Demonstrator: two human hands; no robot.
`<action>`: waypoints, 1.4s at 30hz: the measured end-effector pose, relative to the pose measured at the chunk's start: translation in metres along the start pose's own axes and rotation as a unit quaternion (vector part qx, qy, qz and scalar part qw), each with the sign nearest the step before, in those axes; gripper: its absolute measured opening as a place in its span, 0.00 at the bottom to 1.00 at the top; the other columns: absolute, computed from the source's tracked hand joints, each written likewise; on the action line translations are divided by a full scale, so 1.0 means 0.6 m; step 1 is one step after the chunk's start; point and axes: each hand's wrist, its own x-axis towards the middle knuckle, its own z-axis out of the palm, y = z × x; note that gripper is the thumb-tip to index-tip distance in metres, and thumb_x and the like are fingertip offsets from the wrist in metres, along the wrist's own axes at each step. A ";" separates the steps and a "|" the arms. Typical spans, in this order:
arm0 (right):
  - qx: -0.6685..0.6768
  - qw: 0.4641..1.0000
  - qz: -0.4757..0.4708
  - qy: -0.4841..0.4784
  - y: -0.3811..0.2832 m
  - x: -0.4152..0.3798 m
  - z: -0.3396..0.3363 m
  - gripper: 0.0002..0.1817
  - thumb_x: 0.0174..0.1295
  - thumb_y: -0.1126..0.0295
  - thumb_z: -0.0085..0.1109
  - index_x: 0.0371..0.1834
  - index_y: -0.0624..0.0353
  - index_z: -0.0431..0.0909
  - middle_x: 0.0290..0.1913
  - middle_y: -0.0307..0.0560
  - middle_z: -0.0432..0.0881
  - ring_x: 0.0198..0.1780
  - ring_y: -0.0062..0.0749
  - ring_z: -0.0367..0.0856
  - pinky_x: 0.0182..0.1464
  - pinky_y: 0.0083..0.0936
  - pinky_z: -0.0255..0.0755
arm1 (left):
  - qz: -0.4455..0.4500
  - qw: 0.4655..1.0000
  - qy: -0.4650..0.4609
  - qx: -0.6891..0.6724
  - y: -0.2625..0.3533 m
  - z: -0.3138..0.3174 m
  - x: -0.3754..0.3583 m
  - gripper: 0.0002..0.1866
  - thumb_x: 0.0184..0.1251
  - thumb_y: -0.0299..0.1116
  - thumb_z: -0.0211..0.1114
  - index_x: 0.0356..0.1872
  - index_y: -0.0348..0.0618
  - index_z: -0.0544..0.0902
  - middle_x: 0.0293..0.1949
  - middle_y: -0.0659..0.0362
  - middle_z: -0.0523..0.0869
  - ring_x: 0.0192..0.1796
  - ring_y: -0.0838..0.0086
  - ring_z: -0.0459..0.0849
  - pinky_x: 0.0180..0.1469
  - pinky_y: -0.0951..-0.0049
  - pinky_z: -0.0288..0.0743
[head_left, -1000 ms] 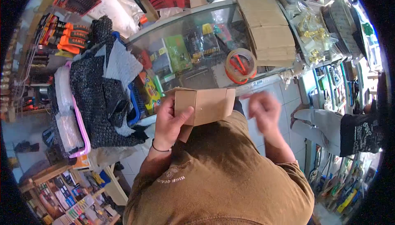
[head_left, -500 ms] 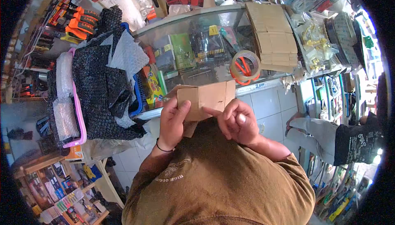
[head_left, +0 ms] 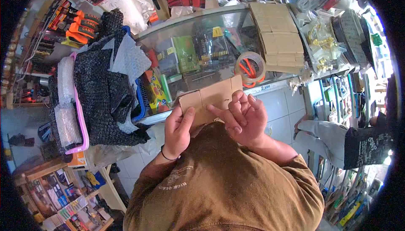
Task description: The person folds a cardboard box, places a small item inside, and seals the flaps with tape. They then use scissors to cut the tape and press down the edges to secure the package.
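Observation:
A small brown cardboard box [head_left: 209,96], partly folded, is held in front of my chest over the edge of a glass counter [head_left: 198,32]. My left hand [head_left: 177,131] grips its left end, thumb on the front face. My right hand [head_left: 244,119] presses against the box's right part, fingers spread and curled on the cardboard. A roll of clear tape [head_left: 249,67] lies on the counter just beyond the box. A stack of flat cardboard blanks [head_left: 278,36] lies further right on the counter.
A pink basket [head_left: 82,125] piled with black bubble wrap [head_left: 101,91] stands to the left. Packaged tools show under the glass. Another person [head_left: 358,140] sits at the right edge. Shelves of goods stand all around, and the floor is tiled.
My right hand came in from the right and settled on the box's right part. The box tilted slightly, its right end higher. My left hand kept its grip.

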 end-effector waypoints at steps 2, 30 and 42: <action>0.012 1.000 0.000 0.026 0.000 0.004 0.000 0.14 0.66 0.58 0.37 0.34 0.55 0.69 0.08 0.33 0.51 0.08 0.23 0.55 0.62 0.45 0.62 | 0.009 1.000 -0.015 0.004 0.004 -0.001 0.005 0.15 0.72 0.32 0.48 0.54 0.33 0.71 0.47 0.58 0.79 0.48 0.80 0.76 0.51 0.78 0.70; -0.213 0.974 -0.059 -0.055 0.012 0.000 0.015 0.10 0.65 0.65 0.45 0.31 0.60 0.65 0.11 0.32 0.56 0.10 0.19 0.59 0.63 0.49 0.62 | 0.065 0.991 0.032 0.111 0.000 -0.001 -0.006 0.14 0.72 0.31 0.48 0.52 0.32 0.73 0.40 0.61 0.80 0.39 0.85 0.75 0.42 0.83 0.69; -0.157 0.985 -0.037 -0.064 -0.007 -0.004 -0.005 0.15 0.67 0.57 0.44 0.31 0.58 0.63 0.12 0.32 0.54 0.09 0.17 0.54 0.57 0.50 0.68 | 0.019 0.999 0.019 -0.037 -0.007 -0.009 -0.005 0.13 0.69 0.28 0.51 0.50 0.32 0.72 0.45 0.56 0.80 0.49 0.73 0.79 0.53 0.72 0.71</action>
